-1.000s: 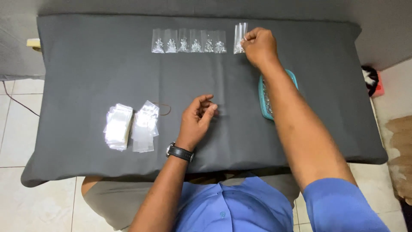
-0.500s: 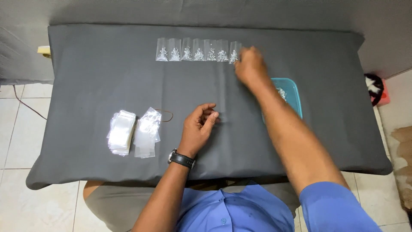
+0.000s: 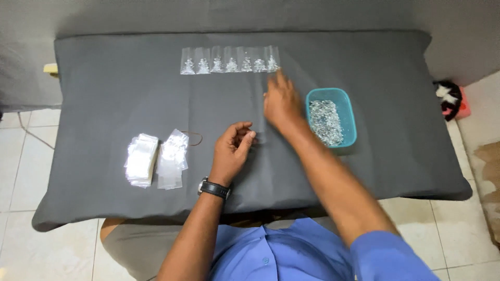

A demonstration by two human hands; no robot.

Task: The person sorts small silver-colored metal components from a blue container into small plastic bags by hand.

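Fingers of right hand (image 3: 281, 104) spread, empty, just below bag row (image 3: 230, 60).

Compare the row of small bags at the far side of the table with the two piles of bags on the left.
The row of bags lies flat side by side, each with small silvery bits inside; the piles of bags are stacked on one another and look empty. The row lies beyond the right hand; the piles lie left of the left hand. Both are small clear plastic bags.
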